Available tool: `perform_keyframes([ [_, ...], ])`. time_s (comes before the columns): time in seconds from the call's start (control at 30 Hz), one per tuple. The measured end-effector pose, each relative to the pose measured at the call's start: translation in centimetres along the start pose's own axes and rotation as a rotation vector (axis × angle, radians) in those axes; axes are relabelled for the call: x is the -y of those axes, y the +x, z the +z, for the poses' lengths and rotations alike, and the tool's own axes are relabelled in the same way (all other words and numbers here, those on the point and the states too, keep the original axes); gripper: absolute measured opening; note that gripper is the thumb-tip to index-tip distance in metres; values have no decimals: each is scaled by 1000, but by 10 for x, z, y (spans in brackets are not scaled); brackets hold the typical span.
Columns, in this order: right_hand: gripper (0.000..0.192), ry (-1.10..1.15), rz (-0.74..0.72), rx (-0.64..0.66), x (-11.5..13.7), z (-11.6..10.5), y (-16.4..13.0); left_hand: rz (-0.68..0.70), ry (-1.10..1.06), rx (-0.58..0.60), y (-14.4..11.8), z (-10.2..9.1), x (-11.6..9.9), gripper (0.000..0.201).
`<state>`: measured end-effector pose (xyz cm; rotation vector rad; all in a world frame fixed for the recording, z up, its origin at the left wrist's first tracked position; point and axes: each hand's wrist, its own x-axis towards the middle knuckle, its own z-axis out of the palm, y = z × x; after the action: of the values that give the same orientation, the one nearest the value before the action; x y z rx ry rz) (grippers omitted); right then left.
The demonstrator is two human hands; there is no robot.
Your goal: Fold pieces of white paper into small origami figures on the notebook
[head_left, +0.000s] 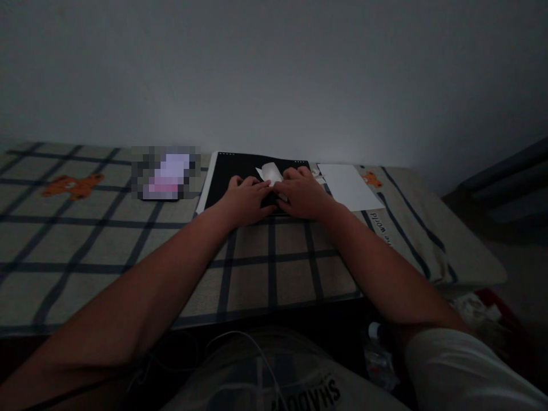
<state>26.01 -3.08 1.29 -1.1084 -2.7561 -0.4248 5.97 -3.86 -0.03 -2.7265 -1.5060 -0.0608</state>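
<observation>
A small piece of folded white paper (271, 172) stands partly raised over a black sheet or board (229, 171) with a pale left edge. My left hand (247, 201) is closed, its fingertips pressed on the paper's lower left side. From the right, my right hand (305, 193) grips the same paper with bent fingers, which hide part of its lower folds. Both hands rest low over the black surface, their fingertips almost meeting.
Right of the black board lies a flat white sheet (353, 187), with small paper scraps (318, 176) beside it. A phone (166, 177), blurred out, lies to the left on the checked tablecloth (115, 240). Below the table's edge are a plastic bottle (379, 357) and a red bin (499, 305) holding crumpled paper.
</observation>
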Motion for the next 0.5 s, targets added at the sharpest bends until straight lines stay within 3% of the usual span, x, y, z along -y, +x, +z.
perform_keyframes([
  [0.5, 35, -22, 99, -26, 10, -6, 0, -10, -35, -13, -1, 1, 0, 58],
])
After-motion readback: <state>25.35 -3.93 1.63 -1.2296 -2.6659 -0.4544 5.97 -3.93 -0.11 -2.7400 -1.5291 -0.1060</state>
